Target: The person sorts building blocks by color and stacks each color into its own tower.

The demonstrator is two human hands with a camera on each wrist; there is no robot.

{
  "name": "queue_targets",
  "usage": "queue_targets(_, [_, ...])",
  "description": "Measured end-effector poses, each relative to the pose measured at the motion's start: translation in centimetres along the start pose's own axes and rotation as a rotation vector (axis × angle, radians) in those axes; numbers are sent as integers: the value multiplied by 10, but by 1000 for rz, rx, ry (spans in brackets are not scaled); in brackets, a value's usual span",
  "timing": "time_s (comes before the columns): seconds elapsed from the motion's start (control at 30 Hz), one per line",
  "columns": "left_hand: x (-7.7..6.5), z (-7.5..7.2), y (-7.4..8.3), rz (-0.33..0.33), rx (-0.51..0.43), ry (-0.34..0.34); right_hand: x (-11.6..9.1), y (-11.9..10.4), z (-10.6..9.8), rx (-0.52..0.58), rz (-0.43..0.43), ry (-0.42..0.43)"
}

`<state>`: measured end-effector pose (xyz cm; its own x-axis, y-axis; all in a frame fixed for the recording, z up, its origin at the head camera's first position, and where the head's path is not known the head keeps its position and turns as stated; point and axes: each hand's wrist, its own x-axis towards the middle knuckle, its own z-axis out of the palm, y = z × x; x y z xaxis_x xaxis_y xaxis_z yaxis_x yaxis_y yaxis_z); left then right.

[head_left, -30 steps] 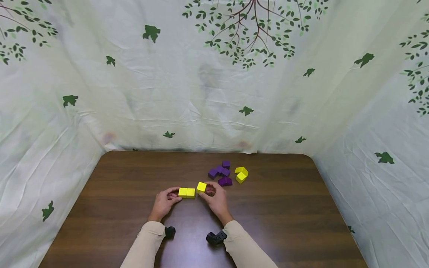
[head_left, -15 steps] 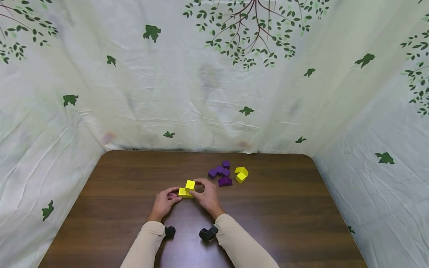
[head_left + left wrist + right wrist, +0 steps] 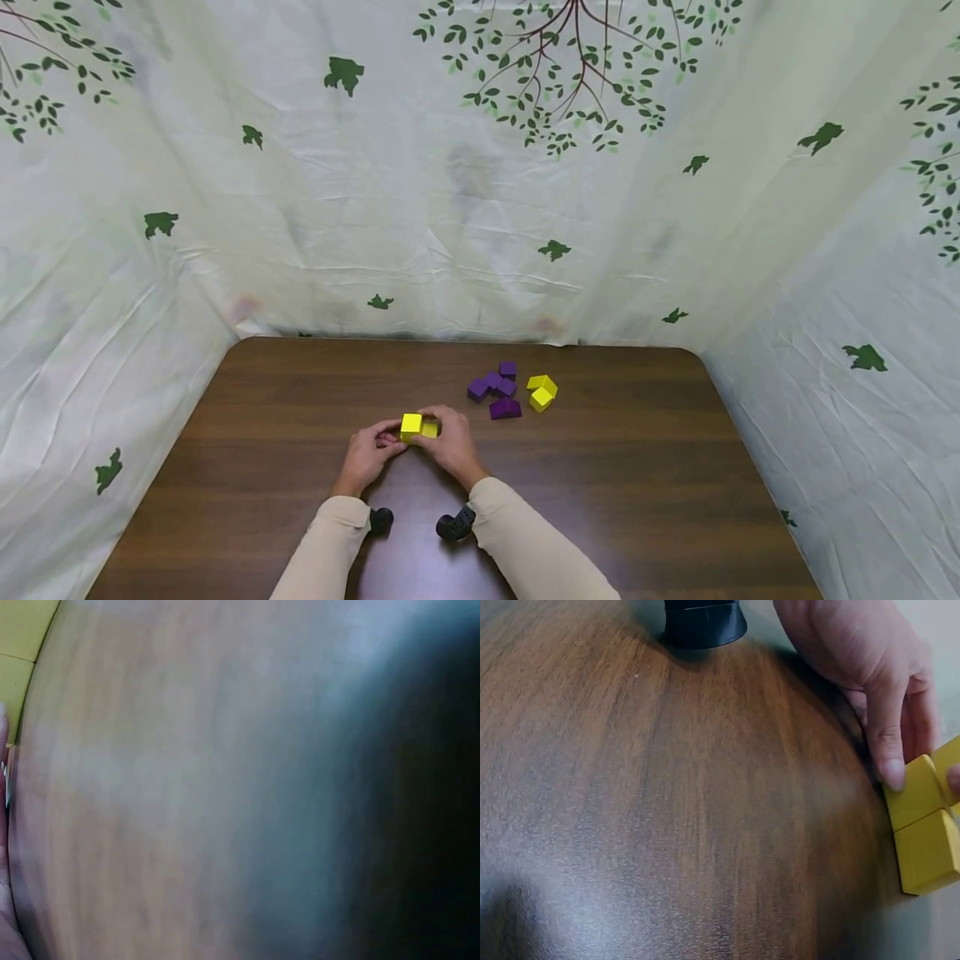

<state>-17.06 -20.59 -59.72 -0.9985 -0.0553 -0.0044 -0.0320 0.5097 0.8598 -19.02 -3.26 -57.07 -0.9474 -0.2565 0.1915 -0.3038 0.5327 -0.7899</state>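
Two yellow cubes sit side by side on the brown table, the right-hand one (image 3: pixel 430 430) partly covered in the head view. My right hand (image 3: pixel 453 444) pinches a third yellow cube (image 3: pixel 411 427) between thumb and fingers, over the left cube of the pair. My left hand (image 3: pixel 367 455) grips that lower left cube (image 3: pixel 915 796) at its outer end, thumb pressed on its near face in the right wrist view. The left wrist view catches just the pair's front faces (image 3: pixel 10 682) at its edge. The far fingers of both hands are largely hidden behind the cubes.
Several purple blocks (image 3: pixel 492 384) lie loosely clustered beyond my right hand. Right of them is a small group of yellow blocks (image 3: pixel 542 392). A white leaf-printed cloth (image 3: pixel 465 208) hangs behind the table's far edge (image 3: pixel 465 340).
My right hand has carried its yellow cube leftward, from beside the pair, across the right cube, to over the left one. My left hand has stayed at the pair's left end.
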Motion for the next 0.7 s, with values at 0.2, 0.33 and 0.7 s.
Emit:
queue_targets(0.2, [0, 1, 0, 5, -15, -7, 0, 4, 3, -12, -8, -14])
queue_targets(0.33, [1, 1, -1, -1, -17, -7, 1, 4, 4, -11, -17, -16])
queue_targets(0.7, [0, -2, 1, 15, -5, 1, 2, 2, 5, 7, -41, -19])
